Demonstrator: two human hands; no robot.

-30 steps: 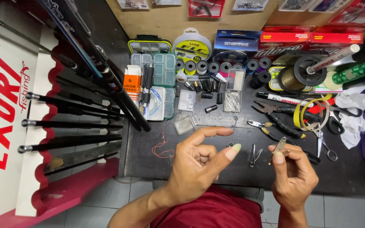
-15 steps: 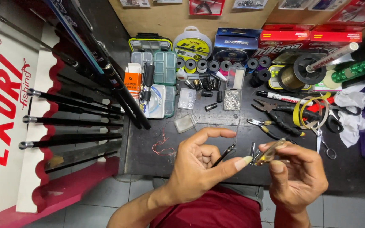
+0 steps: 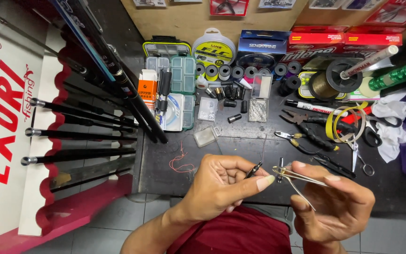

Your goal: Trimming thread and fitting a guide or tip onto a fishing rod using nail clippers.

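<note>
Dark and crowded, the desk sits in front of me with fishing gear all over it. My left hand pinches a small thin dark piece between thumb and fingers, just above the near edge of the desk. My right hand is closed around a thin pair of metal tweezers, and their tip sits just beside the dark piece. I cannot tell if the tip touches it. I judge the fiddly work on this little piece is only partway done, since both hands are busy with it and it has not been set down. A loop of red thread lies on the desk near my left hand. Further back I see small clear boxes, pliers and scissors to the right, and a roll of yellow tape. Spools of fishing line and flat tackle boxes stand along the back by the wooden wall. On the left, black fishing rods rest in a red and white rack. Below the desk is a grey tiled floor.
</note>
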